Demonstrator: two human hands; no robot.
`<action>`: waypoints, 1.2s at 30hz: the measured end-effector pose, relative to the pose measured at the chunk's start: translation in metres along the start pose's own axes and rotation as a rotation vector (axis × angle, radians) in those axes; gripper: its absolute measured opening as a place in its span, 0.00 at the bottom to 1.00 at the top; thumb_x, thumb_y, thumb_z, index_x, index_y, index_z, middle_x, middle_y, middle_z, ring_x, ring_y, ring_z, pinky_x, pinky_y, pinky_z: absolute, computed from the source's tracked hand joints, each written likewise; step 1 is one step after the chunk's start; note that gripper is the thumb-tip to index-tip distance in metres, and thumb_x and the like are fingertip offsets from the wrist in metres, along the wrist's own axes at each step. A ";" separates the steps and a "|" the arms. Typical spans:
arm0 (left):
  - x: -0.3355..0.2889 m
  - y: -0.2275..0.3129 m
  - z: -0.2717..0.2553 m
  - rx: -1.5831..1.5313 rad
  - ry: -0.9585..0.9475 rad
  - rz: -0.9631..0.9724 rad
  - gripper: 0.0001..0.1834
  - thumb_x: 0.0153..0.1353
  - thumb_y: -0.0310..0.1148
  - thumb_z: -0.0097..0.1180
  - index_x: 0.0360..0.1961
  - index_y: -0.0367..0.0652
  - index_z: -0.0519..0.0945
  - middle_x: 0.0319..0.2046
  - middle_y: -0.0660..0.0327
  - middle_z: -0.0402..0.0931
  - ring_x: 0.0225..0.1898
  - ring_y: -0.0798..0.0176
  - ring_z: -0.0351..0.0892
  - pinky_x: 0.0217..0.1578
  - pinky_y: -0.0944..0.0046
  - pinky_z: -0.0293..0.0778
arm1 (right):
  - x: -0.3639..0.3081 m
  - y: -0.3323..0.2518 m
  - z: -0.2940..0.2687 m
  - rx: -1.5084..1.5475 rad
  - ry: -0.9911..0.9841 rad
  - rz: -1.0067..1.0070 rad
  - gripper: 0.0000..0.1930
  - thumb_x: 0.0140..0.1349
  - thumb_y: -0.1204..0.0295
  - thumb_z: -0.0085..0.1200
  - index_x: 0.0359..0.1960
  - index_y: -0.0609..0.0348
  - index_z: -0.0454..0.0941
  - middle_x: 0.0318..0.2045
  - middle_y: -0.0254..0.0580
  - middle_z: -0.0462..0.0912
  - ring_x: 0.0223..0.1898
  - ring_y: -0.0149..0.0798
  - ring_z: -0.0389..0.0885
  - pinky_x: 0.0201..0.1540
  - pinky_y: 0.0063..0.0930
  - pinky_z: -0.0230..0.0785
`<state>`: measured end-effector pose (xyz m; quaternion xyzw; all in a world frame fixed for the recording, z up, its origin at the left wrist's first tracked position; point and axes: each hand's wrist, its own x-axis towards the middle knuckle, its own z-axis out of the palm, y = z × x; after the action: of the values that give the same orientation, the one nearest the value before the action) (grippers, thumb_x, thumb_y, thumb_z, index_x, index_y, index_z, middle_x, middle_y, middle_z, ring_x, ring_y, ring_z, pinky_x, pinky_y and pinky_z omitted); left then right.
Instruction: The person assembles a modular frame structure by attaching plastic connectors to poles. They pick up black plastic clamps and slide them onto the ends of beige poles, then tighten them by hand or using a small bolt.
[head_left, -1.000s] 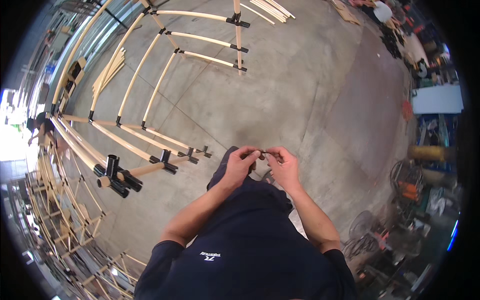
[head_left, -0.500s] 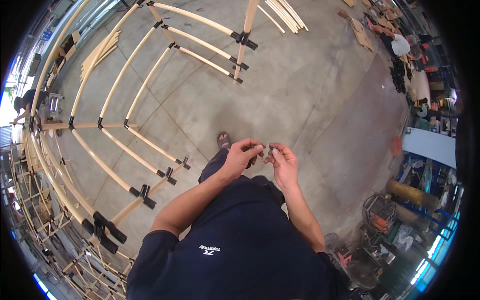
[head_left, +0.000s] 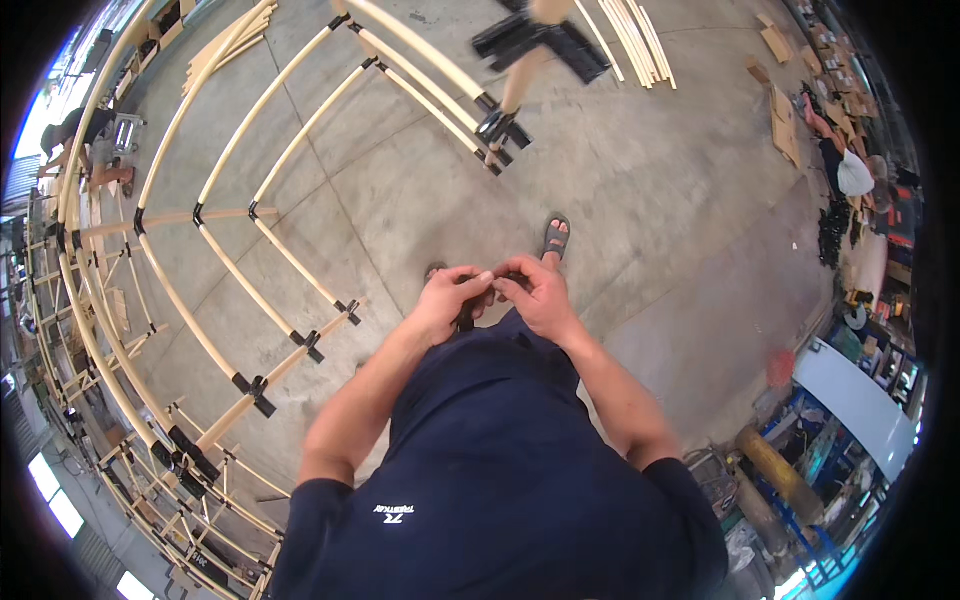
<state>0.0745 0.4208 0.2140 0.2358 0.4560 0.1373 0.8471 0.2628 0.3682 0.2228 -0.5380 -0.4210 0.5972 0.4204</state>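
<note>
My left hand [head_left: 447,302] and my right hand [head_left: 545,303] meet in front of my waist, just above my dark shirt. On both, the fingers are bent and the thumbs press inward in a pinch. Small dark parts show between and under the fingers, mostly covered, so their kind is hidden. The fingertips of the two hands are close together, almost touching. My sandalled foot [head_left: 556,237] is on the concrete floor beyond the right hand.
A frame of cream pipes [head_left: 275,265] with black joints stands at the left, and a black joint [head_left: 540,42] on an upright rises close ahead. Loose pipes [head_left: 640,45] lie on the floor ahead. Crouching people are at far left and far right; clutter lines the right side.
My hands have come closer together, the right one turning inward and moving left. I have stepped forward, so the pipe frame's upright ahead looms nearer, and my other foot now shows.
</note>
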 end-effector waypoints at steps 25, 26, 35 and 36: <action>0.364 -0.115 -0.014 -0.614 0.363 0.265 0.13 0.71 0.41 0.54 0.38 0.40 0.76 0.42 0.55 0.78 0.53 0.50 0.77 0.62 0.40 0.68 | 0.214 0.314 -0.269 0.691 -0.381 0.354 0.08 0.70 0.74 0.51 0.44 0.66 0.78 0.37 0.41 0.82 0.34 0.32 0.81 0.35 0.27 0.77; 0.378 -0.118 -0.020 -0.616 0.373 0.283 0.13 0.71 0.41 0.54 0.38 0.40 0.76 0.42 0.55 0.78 0.53 0.50 0.77 0.62 0.40 0.68 | 0.231 0.324 -0.270 0.689 -0.401 0.350 0.08 0.70 0.74 0.51 0.44 0.66 0.78 0.37 0.41 0.82 0.34 0.32 0.81 0.35 0.27 0.77; 0.461 -0.170 -0.116 -0.833 0.048 0.675 0.13 0.72 0.39 0.52 0.33 0.42 0.74 0.40 0.55 0.77 0.52 0.52 0.76 0.65 0.46 0.67 | 0.277 0.441 -0.207 -0.025 -0.364 0.092 0.15 0.70 0.62 0.56 0.40 0.66 0.81 0.25 0.30 0.78 0.26 0.23 0.71 0.28 0.22 0.65; 0.460 -0.173 -0.118 -0.837 0.034 0.683 0.13 0.72 0.39 0.52 0.33 0.42 0.74 0.40 0.55 0.77 0.52 0.52 0.76 0.65 0.46 0.67 | 0.270 0.437 -0.195 -0.038 -0.361 0.084 0.15 0.70 0.62 0.56 0.40 0.66 0.81 0.25 0.30 0.78 0.26 0.23 0.71 0.28 0.22 0.65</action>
<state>0.2303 0.5122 -0.2581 0.0109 0.2735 0.5786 0.7683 0.4171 0.5087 -0.2856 -0.4470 -0.4778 0.6931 0.3025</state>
